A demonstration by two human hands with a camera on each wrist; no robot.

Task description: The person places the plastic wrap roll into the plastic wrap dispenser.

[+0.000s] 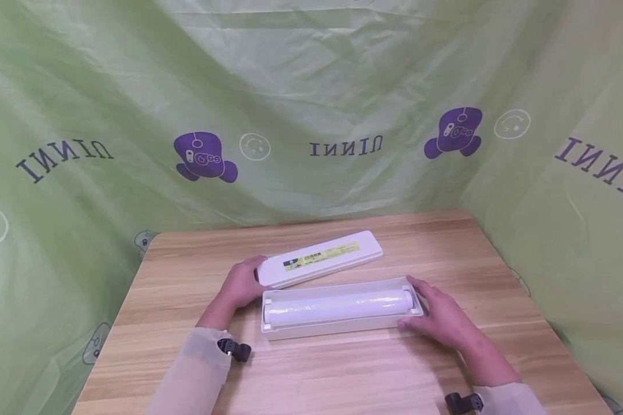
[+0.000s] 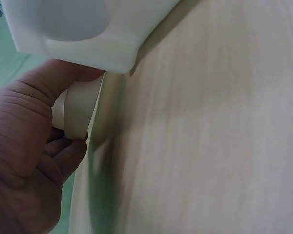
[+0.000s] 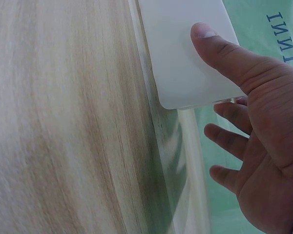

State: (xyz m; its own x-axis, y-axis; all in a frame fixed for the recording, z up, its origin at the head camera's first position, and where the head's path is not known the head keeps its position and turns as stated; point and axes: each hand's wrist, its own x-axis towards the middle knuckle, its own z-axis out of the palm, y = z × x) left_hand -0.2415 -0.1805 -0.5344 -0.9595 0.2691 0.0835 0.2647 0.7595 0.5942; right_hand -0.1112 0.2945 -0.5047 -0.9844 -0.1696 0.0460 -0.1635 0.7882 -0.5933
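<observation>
An uncovered long white plastic wrap box (image 1: 337,329) lies on the wooden table, with a roll of plastic wrap (image 1: 337,308) inside it. Behind it sits its white lid (image 1: 270,271), angled, bearing a yellow-green label (image 1: 322,256). My left hand (image 1: 243,283) grips the lid's left end between thumb and fingers; the left wrist view shows that end (image 2: 80,109) close to the box's corner (image 2: 122,61). At the box's right end, my right hand (image 1: 438,314) holds it, thumb on the front wall (image 3: 185,58) and fingers at the back corner.
The wooden table (image 1: 342,374) reaches back to a green printed curtain (image 1: 311,75), which also hangs along both sides. A small black camera (image 1: 236,349) is strapped at the left wrist and another black camera (image 1: 462,402) at the right.
</observation>
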